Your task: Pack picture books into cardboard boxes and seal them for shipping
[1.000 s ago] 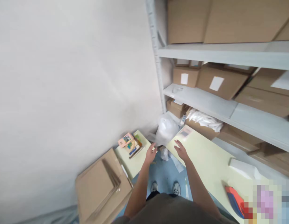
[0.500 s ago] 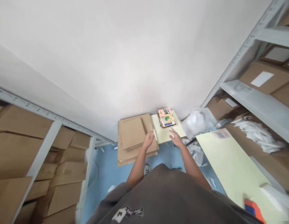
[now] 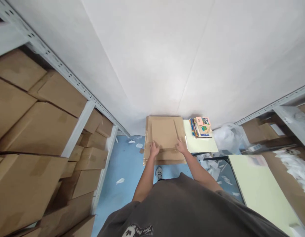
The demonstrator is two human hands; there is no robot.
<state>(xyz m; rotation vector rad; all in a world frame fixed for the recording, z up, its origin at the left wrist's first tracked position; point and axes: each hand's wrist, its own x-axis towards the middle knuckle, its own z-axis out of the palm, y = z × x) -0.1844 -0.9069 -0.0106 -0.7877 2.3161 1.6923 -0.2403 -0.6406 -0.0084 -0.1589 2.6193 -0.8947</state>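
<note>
A smaller flat cardboard piece point(image 3: 164, 131) lies on top of larger flattened cardboard sheets point(image 3: 171, 158) against the wall. At its near left corner, my left hand point(image 3: 154, 149) has its fingers closed on the edge. My right hand point(image 3: 181, 145) grips the near right side in the same way. The thumbs and undersides of the fingers are hard to make out. Just right of the cardboard, a pile of books point(image 3: 201, 127) rests on a pale yellow board point(image 3: 200, 145), apart from both hands.
Racks of cardboard boxes point(image 3: 39, 125) stand on the left. White plastic bags point(image 3: 227, 136) lie right of the books, and a long pale yellow tabletop point(image 3: 262, 187) extends along my right. Paper scraps point(image 3: 120, 180) are scattered over the blue floor point(image 3: 113, 197).
Both hands have come onto the near edge of the smaller cardboard piece; the right one was in front of the books before. My view has turned left.
</note>
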